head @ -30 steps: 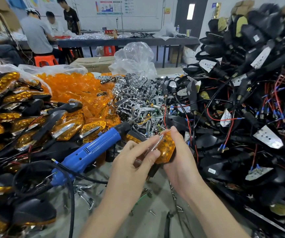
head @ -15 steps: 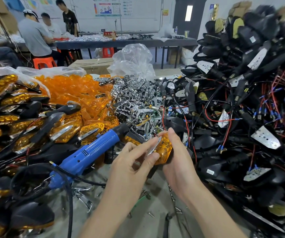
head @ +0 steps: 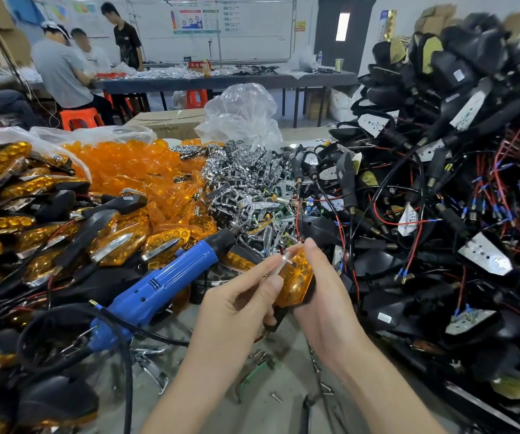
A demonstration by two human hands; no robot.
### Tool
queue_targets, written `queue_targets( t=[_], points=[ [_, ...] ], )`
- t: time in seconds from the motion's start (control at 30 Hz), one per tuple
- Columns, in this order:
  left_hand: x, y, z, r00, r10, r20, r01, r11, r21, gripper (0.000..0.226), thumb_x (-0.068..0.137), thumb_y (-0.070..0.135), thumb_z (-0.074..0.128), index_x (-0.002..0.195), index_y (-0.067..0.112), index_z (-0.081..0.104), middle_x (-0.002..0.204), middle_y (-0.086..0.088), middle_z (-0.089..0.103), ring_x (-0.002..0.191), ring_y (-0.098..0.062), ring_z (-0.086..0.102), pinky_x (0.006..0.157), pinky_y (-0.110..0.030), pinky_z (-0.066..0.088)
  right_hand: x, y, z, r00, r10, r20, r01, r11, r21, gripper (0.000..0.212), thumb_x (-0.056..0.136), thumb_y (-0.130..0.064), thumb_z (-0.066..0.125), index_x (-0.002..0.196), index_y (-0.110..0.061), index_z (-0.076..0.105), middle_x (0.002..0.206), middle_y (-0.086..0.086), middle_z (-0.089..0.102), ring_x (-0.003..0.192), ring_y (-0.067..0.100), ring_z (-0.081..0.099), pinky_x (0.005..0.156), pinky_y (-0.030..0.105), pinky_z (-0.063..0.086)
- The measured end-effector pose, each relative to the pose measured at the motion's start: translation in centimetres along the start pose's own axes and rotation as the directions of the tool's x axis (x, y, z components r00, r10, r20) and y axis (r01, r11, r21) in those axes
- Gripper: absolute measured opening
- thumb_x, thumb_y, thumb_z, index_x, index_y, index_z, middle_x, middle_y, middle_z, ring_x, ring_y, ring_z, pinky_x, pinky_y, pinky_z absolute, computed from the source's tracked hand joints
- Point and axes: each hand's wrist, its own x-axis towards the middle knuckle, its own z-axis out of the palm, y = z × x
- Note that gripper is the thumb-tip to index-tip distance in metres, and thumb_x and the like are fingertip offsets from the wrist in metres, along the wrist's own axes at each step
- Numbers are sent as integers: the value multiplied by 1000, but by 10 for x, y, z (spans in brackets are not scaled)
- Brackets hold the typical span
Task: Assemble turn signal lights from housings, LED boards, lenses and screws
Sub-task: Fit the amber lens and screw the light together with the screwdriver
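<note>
My right hand (head: 324, 296) grips a turn signal light (head: 296, 281) with an amber lens over a black housing, held above the table's near middle. My left hand (head: 240, 308) pinches a thin chrome strip (head: 282, 263) against the lens's upper edge. A blue electric screwdriver (head: 158, 286) lies to the left, its tip pointing up and right toward the light. Loose amber lenses (head: 133, 167) are heaped at the back left, chrome reflector parts (head: 246, 183) lie in the middle, and black wired housings (head: 440, 198) pile up on the right.
Finished amber lights (head: 33, 233) are stacked on the left. Loose screws (head: 276, 396) and a few chrome bits lie on the grey table (head: 252, 411) near me. A clear plastic bag (head: 243, 117) and a cardboard box (head: 171, 123) stand behind. People work at a far table (head: 221, 81).
Both hands have stayed on the light and chrome strip with only small finger shifts. The view has tilted slightly.
</note>
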Motion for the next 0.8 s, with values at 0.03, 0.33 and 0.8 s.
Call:
queue_targets(
  t=[0.03,0.33,0.8],
  points=[
    [1,-1,0,1000,-18,1,18,1000,-18,28,80,38,66,97,59,72,57,2,58,56,-9,58,62,-20,50,0,0,0,1000,-5,4,5,1000,0,47,67,-65,72,87,-22,69,85,8,63,81,27,59,65,39,49],
    [3,-7,0,991,-128,26,131,970,-204,33,76,40,70,109,39,76,65,-4,58,59,-12,56,68,-31,54,3,2,-4,1000,15,24,-15,1000,8,48,80,-60,66,100,-17,64,88,13,60,74,29,56,65,40,47],
    [1,-3,6,987,-152,-49,140,970,-198,32,70,38,73,101,46,77,81,7,73,64,-11,58,72,-31,54,-1,1,-1,999,-24,-22,24,999,-24,34,80,-56,66,87,-22,68,88,8,66,84,26,62,69,37,52]
  ],
)
